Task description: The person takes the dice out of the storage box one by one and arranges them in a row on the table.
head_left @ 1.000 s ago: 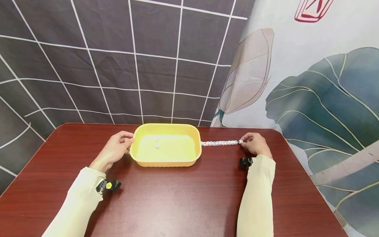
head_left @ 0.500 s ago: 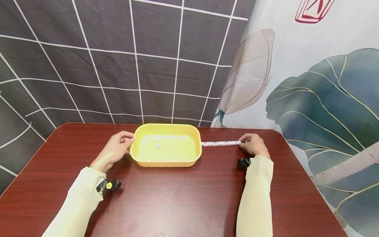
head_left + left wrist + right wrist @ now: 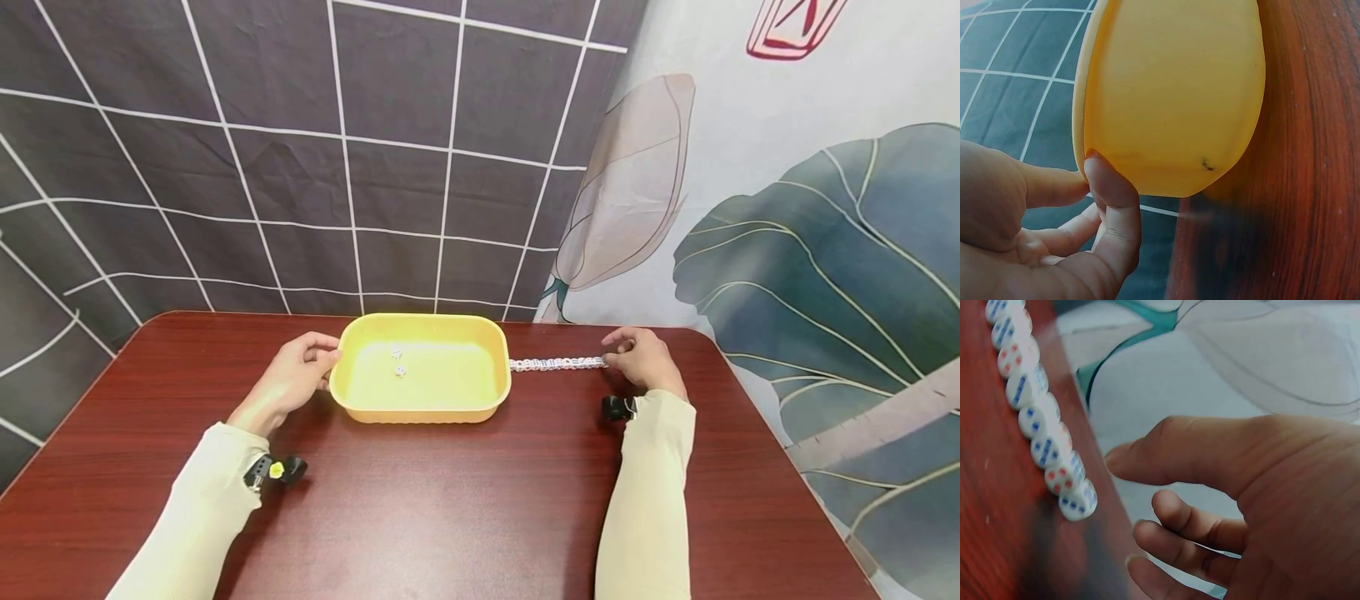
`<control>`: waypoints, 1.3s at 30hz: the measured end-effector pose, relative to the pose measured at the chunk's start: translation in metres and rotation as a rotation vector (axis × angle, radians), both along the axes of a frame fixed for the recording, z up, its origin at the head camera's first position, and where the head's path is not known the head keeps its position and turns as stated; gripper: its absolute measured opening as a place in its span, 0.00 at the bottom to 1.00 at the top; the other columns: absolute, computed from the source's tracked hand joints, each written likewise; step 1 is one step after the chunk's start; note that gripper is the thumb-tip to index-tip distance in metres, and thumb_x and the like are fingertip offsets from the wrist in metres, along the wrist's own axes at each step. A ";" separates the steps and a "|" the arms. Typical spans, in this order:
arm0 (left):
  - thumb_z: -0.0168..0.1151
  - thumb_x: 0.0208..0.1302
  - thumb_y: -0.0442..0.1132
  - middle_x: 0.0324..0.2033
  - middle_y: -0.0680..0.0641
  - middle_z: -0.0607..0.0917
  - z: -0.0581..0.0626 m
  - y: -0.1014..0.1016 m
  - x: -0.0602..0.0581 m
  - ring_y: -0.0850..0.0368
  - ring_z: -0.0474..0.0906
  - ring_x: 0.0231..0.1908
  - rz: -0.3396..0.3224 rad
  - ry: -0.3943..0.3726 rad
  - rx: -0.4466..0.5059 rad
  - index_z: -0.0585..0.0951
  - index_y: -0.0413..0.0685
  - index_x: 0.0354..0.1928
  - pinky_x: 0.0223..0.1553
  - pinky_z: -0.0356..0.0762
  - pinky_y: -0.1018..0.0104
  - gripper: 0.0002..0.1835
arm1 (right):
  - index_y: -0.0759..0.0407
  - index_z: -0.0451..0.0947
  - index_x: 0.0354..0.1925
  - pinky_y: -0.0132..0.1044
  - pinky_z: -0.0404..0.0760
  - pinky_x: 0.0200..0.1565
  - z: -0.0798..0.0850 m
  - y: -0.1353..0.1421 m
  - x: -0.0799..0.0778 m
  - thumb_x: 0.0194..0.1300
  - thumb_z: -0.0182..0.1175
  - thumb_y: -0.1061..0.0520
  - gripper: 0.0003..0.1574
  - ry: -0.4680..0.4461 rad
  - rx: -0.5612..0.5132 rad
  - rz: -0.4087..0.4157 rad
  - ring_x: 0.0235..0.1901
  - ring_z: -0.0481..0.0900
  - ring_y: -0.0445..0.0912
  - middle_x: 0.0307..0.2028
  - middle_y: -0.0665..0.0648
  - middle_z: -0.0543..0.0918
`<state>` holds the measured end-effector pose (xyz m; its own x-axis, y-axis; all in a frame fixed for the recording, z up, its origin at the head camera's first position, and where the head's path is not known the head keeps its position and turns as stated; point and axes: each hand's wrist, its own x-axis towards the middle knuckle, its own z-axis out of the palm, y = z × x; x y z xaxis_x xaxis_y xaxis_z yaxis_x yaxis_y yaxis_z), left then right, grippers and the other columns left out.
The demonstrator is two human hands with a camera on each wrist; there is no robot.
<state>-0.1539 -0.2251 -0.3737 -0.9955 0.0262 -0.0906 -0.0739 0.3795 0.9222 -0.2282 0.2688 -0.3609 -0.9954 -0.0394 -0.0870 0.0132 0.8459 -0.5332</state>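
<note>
A yellow plastic tub stands on the table, its left end rim pinched between the thumb and fingers of my left hand. Inside the tub lie two white dice. A straight row of white dice with red and blue pips runs rightward from the tub's right side. At the row's right end is my right hand. In the right wrist view its relaxed fingers hold nothing, and the end die sits just apart from the fingertips.
The reddish-brown wooden table carries the tub and the dice row. Behind it hangs a dark grid-patterned cloth, with a leaf-printed white curtain at the right. Each wrist bears a black camera strap.
My right hand moved left with a die, joined it to the row's right end, then let go. My left hand and the tub have stayed in place.
</note>
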 end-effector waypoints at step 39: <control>0.53 0.77 0.34 0.44 0.34 0.82 0.000 0.003 0.000 0.63 0.80 0.30 0.039 0.015 -0.008 0.70 0.27 0.63 0.33 0.83 0.72 0.20 | 0.60 0.82 0.49 0.37 0.75 0.37 0.033 -0.090 -0.002 0.64 0.68 0.59 0.15 0.176 -0.172 0.210 0.33 0.76 0.49 0.34 0.56 0.76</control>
<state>-0.1540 -0.2219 -0.3742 -0.9970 -0.0137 -0.0758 -0.0753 0.3836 0.9204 -0.2303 0.1788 -0.3274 -0.9630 -0.2451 0.1118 -0.2577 0.7173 -0.6473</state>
